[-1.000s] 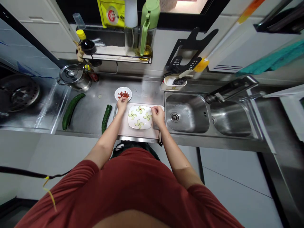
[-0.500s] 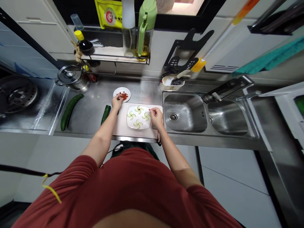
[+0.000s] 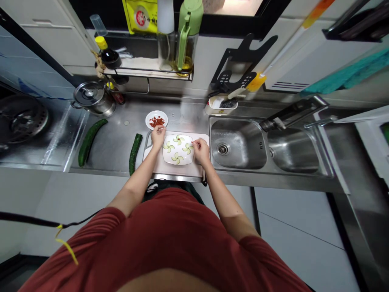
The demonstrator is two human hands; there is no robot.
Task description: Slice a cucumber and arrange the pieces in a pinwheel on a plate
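Observation:
A white squarish plate (image 3: 167, 158) lies on a pale cutting board (image 3: 162, 168). It bears several pinwheels of thin green-edged slices; the top pinwheel has a red dot at its centre. At the plate's right rim, my right hand (image 3: 201, 151) pinches a small red piece (image 3: 192, 142). My left hand (image 3: 158, 137) is over the board's upper left, fingers drawn together; anything in them is too small to make out. Just beyond it stands a small round white plate (image 3: 148, 120) with a heap of red pieces (image 3: 157, 121). A cut cucumber (image 3: 135, 152) rests left of the board.
Farther left are a whole cucumber (image 3: 88, 144) and a lidded steel pot (image 3: 91, 99). A double sink (image 3: 237, 156) with a faucet (image 3: 291, 113) adjoins the board's right side. Behind the counter, a shelf (image 3: 142, 67) holds bottles, including a green-topped oil bottle (image 3: 189, 24).
My left hand has drawn back from the small plate of red pieces, moving right and nearer the squarish plate. My right hand stays at the plate's right rim with the red piece.

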